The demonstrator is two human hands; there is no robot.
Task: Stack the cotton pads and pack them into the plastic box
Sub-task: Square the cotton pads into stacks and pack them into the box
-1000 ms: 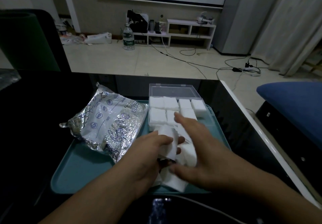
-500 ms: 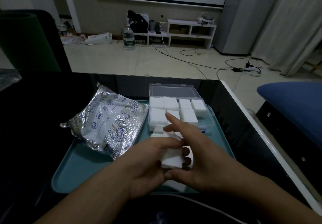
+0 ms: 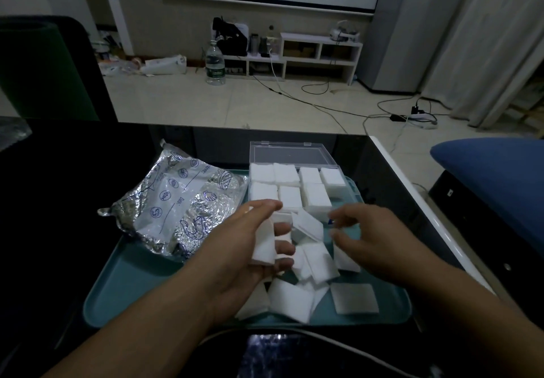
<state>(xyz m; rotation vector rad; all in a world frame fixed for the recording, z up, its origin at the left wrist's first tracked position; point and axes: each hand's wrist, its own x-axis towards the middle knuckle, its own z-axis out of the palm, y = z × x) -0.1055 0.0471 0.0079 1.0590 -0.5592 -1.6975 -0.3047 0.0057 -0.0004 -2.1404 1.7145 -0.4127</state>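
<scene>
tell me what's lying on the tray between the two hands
In the head view, loose cotton pads lie jumbled on the tray between the left hand, which grips a small stack of pads, and the right hand, which holds nothing.

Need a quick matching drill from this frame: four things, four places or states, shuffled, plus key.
Things:
1. small stack of white cotton pads
2. clear plastic box with hinged lid
3. crinkled silver foil pouch
4. single white cotton pad

Places or states:
A. lies flat alone at the near right of the teal tray
B. open, at the tray's far side, holding pad stacks
C. gripped in the left hand
D. on the tray's left side, overhanging its far edge

Pairs: 1-C, 2-B, 3-D, 4-A
</scene>
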